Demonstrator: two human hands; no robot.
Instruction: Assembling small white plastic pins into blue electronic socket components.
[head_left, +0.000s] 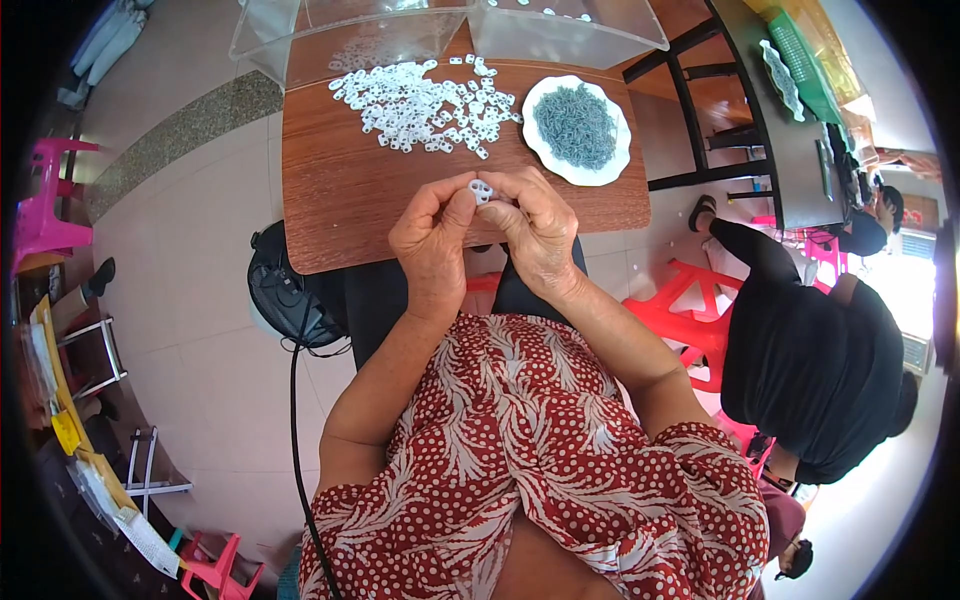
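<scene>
White piece (pixel 481 191) between both hands' fingers (pixel 459 207), holes upward, long axis unclear

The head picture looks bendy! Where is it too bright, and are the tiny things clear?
In the head view, the speckled floor strip curves and the corners go black; in that head view, glare whites out patches at right; in the head view, the white piece in the fingers shows holes, but the grey bits on the plate blend together.

The white part (pixel 481 190) and the heaped pieces (pixel 405 105) look like smooth plastic. The tabletop (pixel 335 215) shows wood grain, faintly glossy; the plate (pixel 600 170) is smooth and shiny, the bins (pixel 565 42) translucent plastic.
</scene>
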